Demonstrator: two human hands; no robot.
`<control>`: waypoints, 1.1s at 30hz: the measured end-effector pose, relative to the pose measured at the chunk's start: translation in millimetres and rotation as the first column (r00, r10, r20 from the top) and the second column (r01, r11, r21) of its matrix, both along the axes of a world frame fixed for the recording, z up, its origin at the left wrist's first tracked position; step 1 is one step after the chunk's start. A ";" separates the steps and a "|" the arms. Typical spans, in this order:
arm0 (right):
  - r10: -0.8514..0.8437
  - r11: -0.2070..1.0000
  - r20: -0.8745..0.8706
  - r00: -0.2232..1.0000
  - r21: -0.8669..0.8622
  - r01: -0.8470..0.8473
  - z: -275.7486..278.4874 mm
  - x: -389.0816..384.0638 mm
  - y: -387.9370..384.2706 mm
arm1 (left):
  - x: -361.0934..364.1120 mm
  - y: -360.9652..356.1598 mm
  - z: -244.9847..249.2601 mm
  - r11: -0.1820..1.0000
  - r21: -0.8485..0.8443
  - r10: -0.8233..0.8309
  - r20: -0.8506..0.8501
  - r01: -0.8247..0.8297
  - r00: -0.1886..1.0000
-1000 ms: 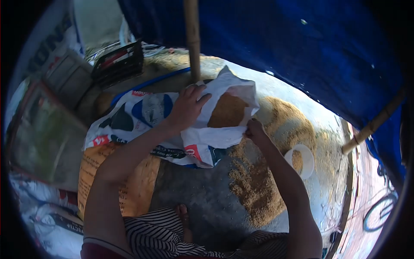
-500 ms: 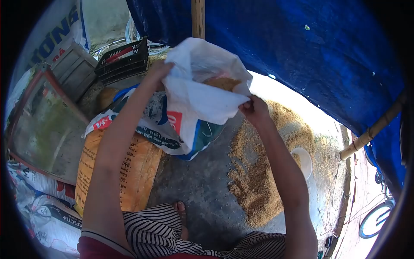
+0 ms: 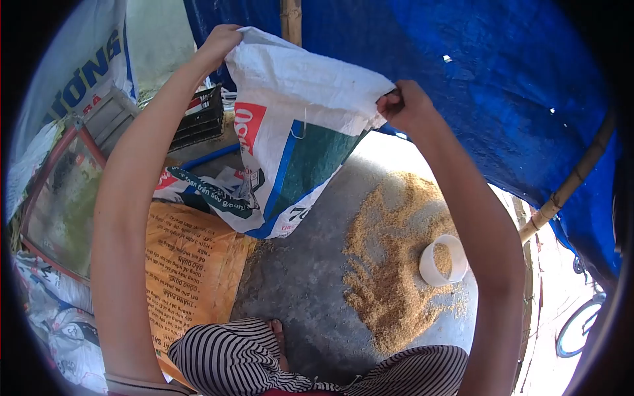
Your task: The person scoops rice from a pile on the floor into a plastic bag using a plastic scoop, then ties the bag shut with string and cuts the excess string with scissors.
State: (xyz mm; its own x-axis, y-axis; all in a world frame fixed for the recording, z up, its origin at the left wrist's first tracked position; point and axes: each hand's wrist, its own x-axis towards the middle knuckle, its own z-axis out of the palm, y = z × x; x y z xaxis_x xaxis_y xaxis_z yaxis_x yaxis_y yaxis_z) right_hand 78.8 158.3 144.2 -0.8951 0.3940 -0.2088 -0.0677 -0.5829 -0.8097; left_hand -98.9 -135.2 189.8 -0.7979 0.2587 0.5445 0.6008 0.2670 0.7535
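Observation:
A white woven sack [image 3: 304,86] with red and green print hangs stretched between my two hands. My left hand [image 3: 222,45] is closed on the left corner of its rim. The right corner is gripped by my right hand [image 3: 406,105], fingers curled round the edge. The sack's mouth faces away, so its inside is hidden. Its lower part sags toward an orange printed sack [image 3: 191,264] on the floor. To the right, golden-brown grain or husk [image 3: 383,284] lies spread over the concrete, with a white tub [image 3: 429,264] standing in it, some grain inside.
A dark plastic crate [image 3: 201,122] stands behind my left arm. A red-framed panel [image 3: 59,198] leans at the left, above more filled sacks [image 3: 69,336]. Blue tarp [image 3: 489,86] hangs across the back and right, with a bamboo pole [image 3: 561,191] beside it.
Both hands have risen and spread apart, pulling the sack's rim up and taut. The mouth, which showed grain inside, has tipped away from view.

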 end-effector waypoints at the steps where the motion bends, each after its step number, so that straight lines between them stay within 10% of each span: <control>1: 0.005 1.000 -0.055 0.998 0.016 -0.004 13.2 6.4 5.8 | -7.6 4.8 11.0 1.000 0.015 -0.018 -0.035 0.018 0.999; 9: -0.158 0.983 -0.183 0.970 0.059 0.171 107.6 51.6 28.1 | -5.5 42.5 86.5 0.980 0.086 -0.170 -0.113 0.180 0.979; 15: -0.119 0.990 -0.259 0.959 0.049 0.136 139.5 53.6 32.3 | -40.5 36.1 108.9 0.935 0.291 0.232 -0.060 -0.205 0.971; 24: -0.062 0.997 -0.437 0.897 0.015 0.076 229.1 27.1 10.7 | 12.3 12.4 213.3 0.859 0.502 0.154 -0.070 -0.098 0.986; 28: -0.032 0.993 -0.397 0.917 0.095 0.076 199.4 19.3 3.1 | -99.9 -39.8 204.1 0.932 0.315 0.193 -0.007 -0.181 0.981; 29: -0.044 0.991 -0.402 0.915 0.100 0.092 188.1 16.2 4.0 | -17.6 -3.8 179.4 0.932 0.271 0.260 -0.032 -0.242 0.965; 33: -0.006 0.900 -0.452 0.892 0.386 0.202 130.5 -0.5 28.6 | -73.5 1.2 140.9 0.970 0.051 0.241 -0.198 -0.236 0.950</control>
State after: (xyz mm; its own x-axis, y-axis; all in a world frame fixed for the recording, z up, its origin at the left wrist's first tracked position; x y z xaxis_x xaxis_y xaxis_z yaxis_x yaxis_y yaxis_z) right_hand 78.2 186.9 274.7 -0.8032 0.4509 0.3893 -0.5059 -0.1713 -0.8454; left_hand -172.4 -133.9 330.7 -0.7075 0.0575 0.7044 0.6621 0.4024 0.6322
